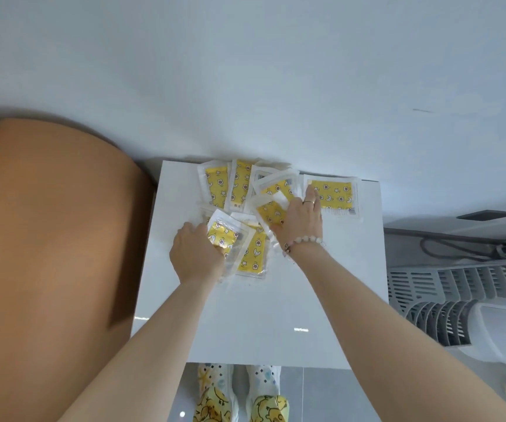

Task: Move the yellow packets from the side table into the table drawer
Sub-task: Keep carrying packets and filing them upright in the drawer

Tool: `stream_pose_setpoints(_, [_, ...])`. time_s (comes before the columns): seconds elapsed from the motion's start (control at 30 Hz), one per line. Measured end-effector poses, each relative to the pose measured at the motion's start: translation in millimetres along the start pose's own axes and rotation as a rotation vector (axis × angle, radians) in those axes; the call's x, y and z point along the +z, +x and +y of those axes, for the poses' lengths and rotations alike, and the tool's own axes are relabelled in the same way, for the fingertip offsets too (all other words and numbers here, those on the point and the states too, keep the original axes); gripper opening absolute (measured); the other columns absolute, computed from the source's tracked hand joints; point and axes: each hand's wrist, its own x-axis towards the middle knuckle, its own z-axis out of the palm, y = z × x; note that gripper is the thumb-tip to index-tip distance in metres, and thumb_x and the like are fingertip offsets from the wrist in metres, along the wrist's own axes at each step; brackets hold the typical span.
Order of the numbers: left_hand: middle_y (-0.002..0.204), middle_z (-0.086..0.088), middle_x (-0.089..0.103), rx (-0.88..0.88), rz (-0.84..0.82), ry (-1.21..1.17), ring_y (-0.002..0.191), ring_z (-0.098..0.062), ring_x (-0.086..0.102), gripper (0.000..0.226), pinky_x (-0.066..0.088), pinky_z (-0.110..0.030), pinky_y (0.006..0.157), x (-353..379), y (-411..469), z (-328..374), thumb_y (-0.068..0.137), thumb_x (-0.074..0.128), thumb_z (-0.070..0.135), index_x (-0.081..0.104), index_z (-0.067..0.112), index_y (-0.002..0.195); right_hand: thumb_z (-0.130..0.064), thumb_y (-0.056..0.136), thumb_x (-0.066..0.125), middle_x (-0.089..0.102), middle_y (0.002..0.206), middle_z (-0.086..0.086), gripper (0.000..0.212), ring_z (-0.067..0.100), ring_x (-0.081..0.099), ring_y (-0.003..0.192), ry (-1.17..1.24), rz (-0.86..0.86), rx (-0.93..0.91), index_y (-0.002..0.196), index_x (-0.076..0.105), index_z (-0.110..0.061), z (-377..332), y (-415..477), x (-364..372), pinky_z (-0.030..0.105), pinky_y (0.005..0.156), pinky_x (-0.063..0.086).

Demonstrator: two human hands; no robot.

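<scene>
Packets (215, 185) in yellow litter the tabletop's (261, 315) far half.
Left hand (197, 254) grips one crumpled packet (223, 236) (its clear wrapper bunched); right hand (299, 222) lies flat, fingers straight, on the pile, touching the rightmost packet (334, 194).

Tan cushion (48, 239), perhaps grey fan (446, 300)
</scene>
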Motion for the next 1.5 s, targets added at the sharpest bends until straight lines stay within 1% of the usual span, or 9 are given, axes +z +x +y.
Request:
stream_pose_setpoints(0.27, [0.115,-0.008,0.048,0.097,0.097,0.041,0.096,-0.023,0.055,0.039,0.044,-0.029,0.076,6.4,-12.9,3.1,0.085,0.066,0.023,0.053,0.013,0.120,-0.031,0.086,0.066,0.035,0.142,0.016,0.060,0.023,0.041,0.130,-0.075,-0.005,0.021,0.132,0.039,-0.004,-5.1,10.3,5.2,0.035,0.117,0.020])
stream_pose_setpoints(0.4, [0.114,-0.010,0.047,0.107,0.097,0.018,0.091,-0.024,0.055,0.041,0.046,-0.029,0.075,6.7,-12.2,2.2,0.083,0.069,0.023,0.054,0.012,0.120,-0.022,0.084,0.069,0.037,0.133,0.015,0.048,0.025,0.053,0.112,-0.026,0.064,0.026,0.123,0.044,-0.008,-7.4,4.8,8.4,0.033,0.104,0.039])
stream_pose_setpoints(0.53, [0.115,-0.011,0.050,0.124,0.115,0.018,0.100,-0.023,0.053,0.045,0.047,-0.029,0.083,9.3,-13.8,1.5,0.084,0.068,0.028,0.051,0.015,0.124,-0.012,0.088,0.065,0.038,0.126,0.013,0.045,0.025,0.055,0.098,0.044,0.137,0.009,0.126,0.040,-0.013,-7.8,-4.9,13.3,0.031,0.081,0.049])
stream_pose_setpoints(1.0, [0.107,-0.010,0.062,0.136,0.072,-0.072,0.094,-0.029,0.061,0.042,0.048,-0.039,0.074,-32.8,-13.6,7.7,0.094,0.054,0.023,0.036,0.012,0.130,0.001,0.083,0.063,0.046,0.130,0.019,0.090,0.030,0.059,0.106,0.344,0.031,0.176,0.148,0.004,-0.014,-21.3,-15.4,-25.5,0.035,0.087,0.049])
stream_pose_setpoints(1.13, [0.103,-0.006,0.065,0.124,0.054,-0.170,0.088,-0.030,0.064,0.060,0.051,-0.039,0.071,-54.4,-27.9,17.5,0.092,0.057,0.020,0.022,0.022,0.141,-0.007,0.084,0.063,0.055,0.115,0.013,0.021,0.025,0.060,0.092,0.286,-0.040,0.254,0.098,0.049,-0.009,-18.0,-26.3,-53.9,0.025,0.070,0.046])
stream_pose_setpoints(1.27, [0.095,-0.009,0.066,0.082,0.047,-0.230,0.086,-0.031,0.062,0.073,0.042,-0.032,0.065,-85.5,-43.6,35.0,0.093,0.054,0.023,0.006,0.026,0.148,-0.011,0.074,0.064,0.053,0.103,0.008,0.024,0.021,0.057,0.072,0.360,-0.123,0.353,0.067,0.041,-0.014,-13.2,-46.0,-89.4,0.022,0.049,0.038])
stream_pose_setpoints(1.33, [0.090,-0.007,0.063,0.070,0.019,-0.271,0.081,-0.029,0.059,0.078,0.039,-0.031,0.064,-109.3,-50.1,49.3,0.094,0.053,0.024,-0.001,0.026,0.150,-0.019,0.076,0.064,0.060,0.108,0.007,0.017,0.015,0.054,0.065,0.437,-0.182,0.400,0.088,0.053,-0.013,-10.9,-57.4,-115.4,0.019,0.043,0.035])
stream_pose_setpoints(1.4, [0.079,-0.003,0.057,0.103,-0.001,-0.288,0.071,-0.024,0.052,0.082,0.037,-0.030,0.061,-135.8,-55.6,64.9,0.094,0.053,0.024,-0.007,0.027,0.149,-0.030,0.082,0.063,0.061,0.100,-0.002,0.049,0.009,0.053,0.066,0.504,-0.224,0.424,0.126,0.048,-0.014,-9.8,-69.4,-142.3,0.016,0.036,0.032])
stream_pose_setpoints(1.5, [0.076,-0.004,0.056,0.155,-0.016,-0.342,0.068,-0.023,0.052,0.089,0.038,-0.030,0.059,-176.2,-64.9,88.5,0.093,0.053,0.021,-0.016,0.026,0.148,-0.034,0.083,0.065,0.062,0.100,-0.001,0.061,0.012,0.053,0.071,0.658,-0.234,0.433,0.135,0.044,-0.011,-12.0,-89.7,-184.8,0.017,0.046,0.045])
